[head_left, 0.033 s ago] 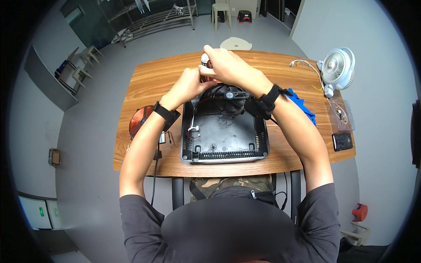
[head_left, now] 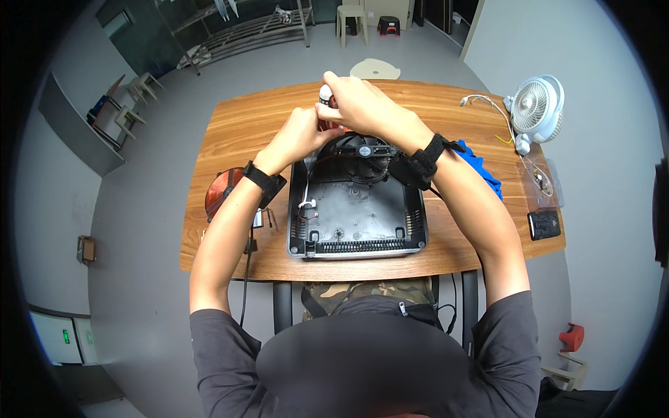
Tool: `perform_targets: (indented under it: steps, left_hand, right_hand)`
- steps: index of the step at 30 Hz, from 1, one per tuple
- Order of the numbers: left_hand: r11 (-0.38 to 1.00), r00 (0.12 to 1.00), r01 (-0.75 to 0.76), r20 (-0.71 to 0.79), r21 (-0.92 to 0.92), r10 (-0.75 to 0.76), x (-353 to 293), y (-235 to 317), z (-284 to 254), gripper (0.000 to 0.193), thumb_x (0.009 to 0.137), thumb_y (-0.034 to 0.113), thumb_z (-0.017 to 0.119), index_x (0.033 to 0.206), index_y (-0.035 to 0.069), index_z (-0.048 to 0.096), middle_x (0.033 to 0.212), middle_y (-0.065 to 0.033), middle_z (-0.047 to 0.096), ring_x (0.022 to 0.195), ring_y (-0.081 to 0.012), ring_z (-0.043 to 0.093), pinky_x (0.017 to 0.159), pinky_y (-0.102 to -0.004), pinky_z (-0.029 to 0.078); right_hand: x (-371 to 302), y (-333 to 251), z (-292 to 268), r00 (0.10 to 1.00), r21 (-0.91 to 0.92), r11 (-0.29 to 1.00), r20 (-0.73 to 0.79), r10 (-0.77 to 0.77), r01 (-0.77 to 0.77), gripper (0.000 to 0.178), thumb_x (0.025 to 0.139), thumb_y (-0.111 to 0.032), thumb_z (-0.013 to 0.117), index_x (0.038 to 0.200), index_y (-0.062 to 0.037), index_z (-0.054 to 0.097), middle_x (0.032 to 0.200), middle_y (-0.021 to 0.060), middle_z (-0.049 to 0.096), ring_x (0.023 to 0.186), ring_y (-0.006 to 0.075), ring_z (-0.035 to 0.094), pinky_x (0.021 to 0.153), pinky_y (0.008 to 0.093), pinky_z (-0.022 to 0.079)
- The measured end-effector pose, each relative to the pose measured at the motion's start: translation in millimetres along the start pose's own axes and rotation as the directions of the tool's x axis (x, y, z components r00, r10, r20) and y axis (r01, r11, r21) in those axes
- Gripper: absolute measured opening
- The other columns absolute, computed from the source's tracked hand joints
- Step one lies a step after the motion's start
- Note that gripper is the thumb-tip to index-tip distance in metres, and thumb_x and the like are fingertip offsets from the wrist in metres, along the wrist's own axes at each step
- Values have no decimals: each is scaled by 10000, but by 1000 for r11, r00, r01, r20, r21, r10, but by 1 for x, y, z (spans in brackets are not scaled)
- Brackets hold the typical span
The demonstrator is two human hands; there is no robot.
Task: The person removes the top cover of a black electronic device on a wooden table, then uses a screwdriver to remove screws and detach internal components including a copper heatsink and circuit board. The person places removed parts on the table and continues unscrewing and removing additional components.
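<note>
Over the far edge of a black plastic appliance housing (head_left: 359, 209), both my hands are closed around a small upright thing with a white top (head_left: 325, 93) and dark and red-orange parts. My right hand (head_left: 362, 104) grips it from the right, near the top. Lower down, my left hand (head_left: 301, 136) has its curled fingers and thumb against it. Its kind and lower end are hidden by my fingers. Just below my hands, a round black fan (head_left: 364, 152) sits in the far part of the housing. A thin cable with a white connector (head_left: 307, 204) lies along the housing's left inside.
A round copper coil (head_left: 221, 191) lies left of the housing, partly behind my left forearm. Right of it are blue cloth (head_left: 481, 167), a white desk fan (head_left: 533, 104), a clear plastic box (head_left: 542, 182) and a black, flat case-like object (head_left: 543, 226) on the wooden table (head_left: 251, 111).
</note>
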State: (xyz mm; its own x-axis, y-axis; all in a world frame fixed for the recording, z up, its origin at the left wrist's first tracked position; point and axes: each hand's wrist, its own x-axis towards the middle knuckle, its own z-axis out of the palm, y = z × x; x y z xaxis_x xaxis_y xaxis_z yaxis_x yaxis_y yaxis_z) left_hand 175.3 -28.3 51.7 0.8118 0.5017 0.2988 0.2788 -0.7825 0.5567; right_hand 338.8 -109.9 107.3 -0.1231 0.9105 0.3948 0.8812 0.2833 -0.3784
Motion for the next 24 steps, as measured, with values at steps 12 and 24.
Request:
perform_targets:
  steps: [12,24]
  left_hand:
    - [1000,1000,4,19,4,-4,1,2,0,196,867,110,780,1051,43,771,864,-148,766,783,-243,751,746,-344,580]
    - [999,1000,4,21,33,-5,4,-5,3,199,866,104,782,1059,59,776,878,-143,767,792,-237,747,752,-345,577]
  right_hand:
    - [0,8,5,998,35,998,-44,-53,54,408,923,-345,632,1025,40,544,864,273,698,855,457,693,766,499,567]
    - [0,8,4,998,39,998,-45,-51,53,398,920,-338,626,1011,41,543,853,266,698,849,450,697,754,497,569]
